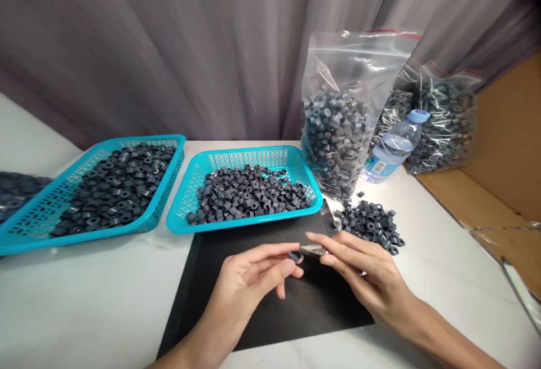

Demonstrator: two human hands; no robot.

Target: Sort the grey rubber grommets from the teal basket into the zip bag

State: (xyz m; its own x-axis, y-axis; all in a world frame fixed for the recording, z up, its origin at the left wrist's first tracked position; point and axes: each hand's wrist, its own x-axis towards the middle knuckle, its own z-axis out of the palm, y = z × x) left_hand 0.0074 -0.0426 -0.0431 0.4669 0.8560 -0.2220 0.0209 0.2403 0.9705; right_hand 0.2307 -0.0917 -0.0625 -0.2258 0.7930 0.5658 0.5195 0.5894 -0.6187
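Observation:
My left hand (257, 276) pinches a small dark grey plastic ring (295, 256) between thumb and fingers, its hole partly showing. Close on its right, my right hand (366, 265) is closed on a flat, silvery metal blade (313, 250), whose tip points at the ring. Whether blade and ring touch, I cannot tell. Both hands are above a black mat (291, 301). Just beyond my right hand lies a loose pile of similar grey rings (372, 223).
Two turquoise baskets (249, 225) (156, 203) of grey rings stand behind and left. A tall zip bag (338, 132) of rings, a water bottle (393, 146) and another filled bag (443, 121) stand at back right. A cardboard box (502, 132) edges the right side.

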